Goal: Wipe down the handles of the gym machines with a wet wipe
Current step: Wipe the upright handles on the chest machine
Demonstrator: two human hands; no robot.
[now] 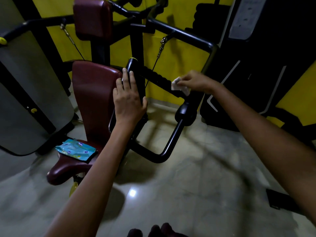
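The right hand [194, 82] pinches a white wet wipe [179, 86] against the ribbed black handle [154, 77] of the gym machine. The left hand [129, 98] rests on the upright bar [138, 79] beside the maroon backrest [93, 93], fingers [125, 77] straight and together. A wipes packet [76, 148] lies on the seat [66, 168].

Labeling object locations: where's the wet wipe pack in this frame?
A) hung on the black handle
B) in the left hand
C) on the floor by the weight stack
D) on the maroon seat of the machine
D: the blue wipe pack lies on the maroon seat, below the backrest, while the left hand rests on the black handle and the right hand holds a white wipe.
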